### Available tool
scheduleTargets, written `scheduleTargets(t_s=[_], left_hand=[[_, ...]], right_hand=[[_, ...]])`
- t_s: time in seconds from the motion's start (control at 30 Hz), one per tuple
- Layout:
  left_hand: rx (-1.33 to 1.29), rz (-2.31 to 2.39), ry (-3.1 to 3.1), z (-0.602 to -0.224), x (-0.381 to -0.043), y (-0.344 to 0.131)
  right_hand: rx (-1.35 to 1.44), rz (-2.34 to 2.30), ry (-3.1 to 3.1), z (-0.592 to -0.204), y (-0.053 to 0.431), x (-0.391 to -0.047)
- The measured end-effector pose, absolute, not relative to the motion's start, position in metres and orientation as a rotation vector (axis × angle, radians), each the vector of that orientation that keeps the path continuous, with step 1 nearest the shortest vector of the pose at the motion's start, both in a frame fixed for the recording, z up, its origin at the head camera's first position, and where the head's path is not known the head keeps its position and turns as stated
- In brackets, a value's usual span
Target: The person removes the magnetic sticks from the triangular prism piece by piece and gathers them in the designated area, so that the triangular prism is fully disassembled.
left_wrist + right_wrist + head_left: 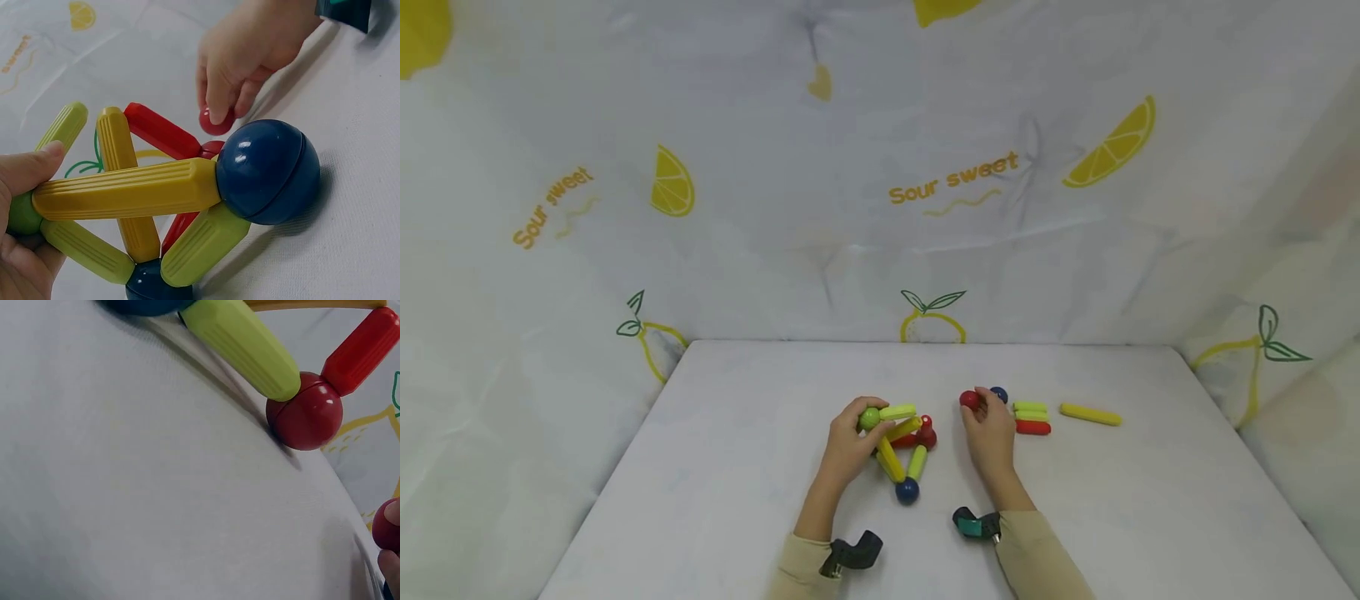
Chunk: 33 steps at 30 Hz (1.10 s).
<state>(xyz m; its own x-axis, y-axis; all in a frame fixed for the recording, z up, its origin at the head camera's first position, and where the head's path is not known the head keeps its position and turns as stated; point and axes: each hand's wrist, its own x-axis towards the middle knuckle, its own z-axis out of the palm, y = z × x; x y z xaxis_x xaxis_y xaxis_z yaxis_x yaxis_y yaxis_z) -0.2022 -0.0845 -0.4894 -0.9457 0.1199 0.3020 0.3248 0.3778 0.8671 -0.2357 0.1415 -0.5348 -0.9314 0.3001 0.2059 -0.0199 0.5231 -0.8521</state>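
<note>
My left hand [847, 448] grips a green ball [869, 418] at the upper left corner of a toy frame of ribbed sticks and balls. From that ball, a yellow stick [125, 189] runs to a blue ball [269, 172] at the near corner. Lime sticks, another yellow stick [112, 137] and a second blue ball [156, 281] belong to the frame too. At its right corner sits a red ball [309, 415] with a red stick [362, 353] pointing up from it. Apart from the frame, my right hand [991, 437] pinches a loose red ball [969, 400] between thumb and fingers.
Just beyond the right hand lies a blue ball [998, 393]. To its right are lime sticks [1030, 407], a red stick [1033, 427] and, farther out, a yellow stick [1090, 414]. A lemon-printed cloth [850, 275] hangs behind the white table [715, 500].
</note>
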Motion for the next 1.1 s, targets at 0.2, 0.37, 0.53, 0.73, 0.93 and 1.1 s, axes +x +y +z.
scheduleTargets(t_s=[0.2, 0.37, 0.53, 0.73, 0.93, 1.1], left_hand=[[-0.436, -1.596, -2.431, -0.491, -0.202, -0.085], [-0.437, -1.609, -2.419, -0.49, -0.203, -0.085], [-0.432, -1.633, -2.408, -0.489, -0.204, -0.085], [-0.424, -1.674, -2.377, -0.489, -0.204, -0.085], [-0.422, -1.649, -2.403, -0.49, -0.204, -0.087], [-0.432, -1.615, -2.437, -0.491, -0.203, -0.088]], right_hand=[[-0.172, 1.146, -2.503, -0.538, 0.139, -0.244], [-0.128, 1.055, -2.523, -0.539, 0.139, -0.249], [-0.093, 1.007, -2.56, -0.538, 0.138, -0.25], [-0.048, 0.952, -2.57, -0.539, 0.136, -0.248], [-0.014, 0.952, -2.541, -0.541, 0.135, -0.239], [0.06, 0.991, -2.432, -0.54, 0.133, -0.23]])
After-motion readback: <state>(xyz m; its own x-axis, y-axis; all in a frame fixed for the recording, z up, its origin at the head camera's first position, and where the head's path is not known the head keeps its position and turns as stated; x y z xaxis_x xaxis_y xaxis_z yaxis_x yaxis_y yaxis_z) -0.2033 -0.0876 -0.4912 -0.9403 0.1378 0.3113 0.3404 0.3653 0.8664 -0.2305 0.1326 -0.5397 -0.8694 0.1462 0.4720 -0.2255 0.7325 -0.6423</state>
